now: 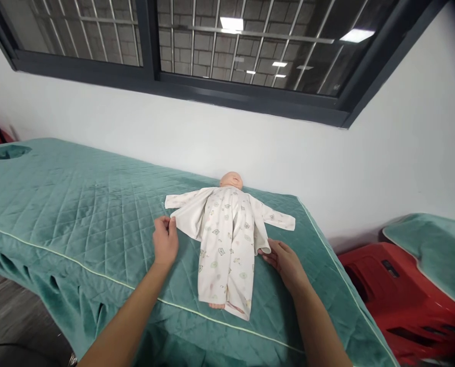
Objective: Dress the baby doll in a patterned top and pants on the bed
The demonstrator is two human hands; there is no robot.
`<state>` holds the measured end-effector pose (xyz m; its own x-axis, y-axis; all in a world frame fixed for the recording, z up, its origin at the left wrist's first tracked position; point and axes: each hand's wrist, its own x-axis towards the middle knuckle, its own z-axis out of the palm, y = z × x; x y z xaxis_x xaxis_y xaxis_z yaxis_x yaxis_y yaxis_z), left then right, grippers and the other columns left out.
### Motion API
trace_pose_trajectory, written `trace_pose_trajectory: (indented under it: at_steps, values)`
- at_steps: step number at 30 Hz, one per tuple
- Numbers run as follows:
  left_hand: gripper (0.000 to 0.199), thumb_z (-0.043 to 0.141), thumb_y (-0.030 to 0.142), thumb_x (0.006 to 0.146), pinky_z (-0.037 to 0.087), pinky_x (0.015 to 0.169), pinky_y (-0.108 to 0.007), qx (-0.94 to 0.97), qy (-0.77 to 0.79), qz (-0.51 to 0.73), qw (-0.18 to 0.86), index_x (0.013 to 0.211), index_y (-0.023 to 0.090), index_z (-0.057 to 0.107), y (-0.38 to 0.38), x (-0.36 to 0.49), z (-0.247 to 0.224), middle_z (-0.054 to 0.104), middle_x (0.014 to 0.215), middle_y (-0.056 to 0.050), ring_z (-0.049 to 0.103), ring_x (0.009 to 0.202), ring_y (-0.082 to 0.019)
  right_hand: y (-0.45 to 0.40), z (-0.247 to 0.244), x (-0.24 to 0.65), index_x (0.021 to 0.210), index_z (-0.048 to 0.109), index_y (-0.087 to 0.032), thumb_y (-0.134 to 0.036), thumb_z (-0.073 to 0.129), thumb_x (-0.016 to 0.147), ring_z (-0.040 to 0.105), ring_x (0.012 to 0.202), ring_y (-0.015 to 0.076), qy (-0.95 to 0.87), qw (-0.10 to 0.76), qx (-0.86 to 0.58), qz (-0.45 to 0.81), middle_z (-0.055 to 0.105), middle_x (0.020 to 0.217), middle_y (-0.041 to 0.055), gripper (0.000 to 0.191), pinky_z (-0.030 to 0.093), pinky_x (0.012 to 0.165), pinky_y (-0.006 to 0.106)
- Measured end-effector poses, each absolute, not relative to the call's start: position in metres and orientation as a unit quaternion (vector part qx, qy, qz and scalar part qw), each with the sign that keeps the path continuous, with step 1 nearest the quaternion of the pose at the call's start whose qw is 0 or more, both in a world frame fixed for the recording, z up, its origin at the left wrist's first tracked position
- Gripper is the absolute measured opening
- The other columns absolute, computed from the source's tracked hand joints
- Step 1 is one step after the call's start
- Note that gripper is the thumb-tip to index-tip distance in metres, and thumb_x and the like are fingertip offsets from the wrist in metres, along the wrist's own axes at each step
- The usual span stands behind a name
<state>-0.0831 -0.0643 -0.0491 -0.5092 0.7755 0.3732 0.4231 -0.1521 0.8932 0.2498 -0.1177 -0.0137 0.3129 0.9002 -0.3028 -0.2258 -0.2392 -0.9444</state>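
Note:
A baby doll (231, 180) lies on its back on the green quilted bed cover, its head toward the wall. It wears a white printed baby top (276, 218) with both sleeves spread out, and matching printed trousers (216, 255) cover its legs. A bit of foot shows below one trouser leg. My left hand (165, 239) pinches the corner of the top's left flap, pulling it outward. On the other side, my right hand (283, 260) has its fingers closed on the lower edge of the right flap, some of them hidden under the cloth.
The green quilted cover (78, 204) spreads over a massage bed with a face hole (6, 152) at far left. White wall (327, 168) and a dark-framed window (250, 97) stand behind. At right is a red plastic chair (396, 285) with a green cloth (437, 250) on it.

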Motion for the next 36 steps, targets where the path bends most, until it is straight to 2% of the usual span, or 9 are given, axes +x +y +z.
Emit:
trace_pose_trajectory:
  at_steps: [4,11,14,18,21,26,29,32,36]
  values:
    - [0.032,0.044,0.052,0.093,0.047,0.068,-0.033,0.481,0.626,0.595,0.15,0.093,0.021,0.05,-0.063,-0.082,-0.051,0.064,0.082,-0.005,0.063,0.076,-0.022,-0.112,-0.012,0.249,0.093,0.068,-0.018,-0.027,0.079,0.071,0.069,0.069,0.0152,-0.271,0.564,-0.579,0.523,0.072,0.08,0.0037,0.026,0.057,0.057,0.022]
    - [0.033,0.043,0.053,0.093,0.047,0.067,-0.033,0.501,0.618,0.581,0.175,0.095,0.021,0.05,-0.059,-0.082,-0.054,0.063,0.079,-0.003,0.063,0.072,-0.022,-0.106,-0.013,0.245,0.099,0.069,-0.018,-0.029,0.071,0.076,0.067,0.079,0.0163,-0.264,0.646,-0.44,0.565,0.072,0.095,0.0031,0.026,0.057,0.069,0.027]
    - [0.033,0.044,0.054,0.093,0.046,0.066,-0.032,0.499,0.616,0.58,0.185,0.094,0.021,0.05,-0.058,-0.083,-0.055,0.063,0.078,-0.002,0.063,0.071,-0.021,-0.106,-0.01,0.255,0.104,0.066,-0.02,-0.016,0.066,0.074,0.067,0.079,0.0147,-0.184,0.699,-0.43,0.54,0.071,0.099,0.0014,0.031,0.057,0.067,0.026]
    - [0.035,0.045,0.055,0.092,0.047,0.065,-0.032,0.487,0.614,0.588,0.199,0.093,0.021,0.051,-0.057,-0.084,-0.055,0.062,0.078,-0.002,0.062,0.07,-0.02,-0.11,-0.01,0.274,0.099,0.06,-0.021,-0.002,0.057,0.065,0.067,0.077,0.0131,-0.109,0.752,-0.434,0.484,0.069,0.092,-0.0013,0.039,0.058,0.066,0.025]
    - [0.036,0.045,0.056,0.092,0.047,0.065,-0.032,0.484,0.622,0.584,0.195,0.094,0.02,0.052,-0.055,-0.084,-0.057,0.062,0.077,-0.002,0.061,0.069,-0.02,-0.109,-0.01,0.279,0.098,0.06,-0.02,-0.001,0.053,0.061,0.067,0.079,0.0142,-0.112,0.752,-0.434,0.484,0.069,0.091,-0.0006,0.043,0.058,0.069,0.027]
    - [0.037,0.046,0.057,0.091,0.046,0.065,-0.032,0.5,0.632,0.56,0.192,0.094,0.021,0.052,-0.052,-0.084,-0.06,0.062,0.08,-0.002,0.06,0.071,-0.02,-0.096,0.02,0.254,0.104,0.063,-0.018,-0.012,0.053,0.059,0.067,0.091,0.0241,-0.214,0.721,-0.394,0.529,0.072,0.099,0.0058,0.047,0.057,0.079,0.041]
    - [0.036,0.046,0.056,0.091,0.046,0.067,-0.032,0.499,0.634,0.557,0.199,0.095,0.021,0.052,-0.051,-0.084,-0.061,0.062,0.081,-0.002,0.061,0.072,-0.02,-0.087,0.05,0.218,0.108,0.062,-0.021,-0.018,0.057,0.064,0.066,0.085,0.0225,-0.356,0.66,-0.426,0.506,0.071,0.103,0.0046,0.044,0.054,0.072,0.036]
    - [0.036,0.047,0.057,0.09,0.047,0.068,-0.032,0.491,0.632,0.563,0.207,0.094,0.021,0.053,-0.05,-0.084,-0.061,0.063,0.081,-0.002,0.061,0.071,-0.019,-0.087,0.069,0.181,0.108,0.062,-0.024,-0.013,0.054,0.064,0.063,0.08,0.0192,-0.561,0.496,-0.529,0.398,0.071,0.109,0.0029,0.046,0.049,0.069,0.03]
    - [0.036,0.049,0.057,0.09,0.047,0.066,-0.031,0.487,0.628,0.566,0.219,0.093,0.021,0.054,-0.051,-0.083,-0.061,0.062,0.078,-0.001,0.06,0.069,-0.019,-0.101,0.071,0.16,0.12,0.06,-0.025,-0.013,0.049,0.075,0.063,0.085,0.0195,-0.732,0.283,-0.584,0.208,0.064,0.127,0.0054,0.048,0.045,0.075,0.031]
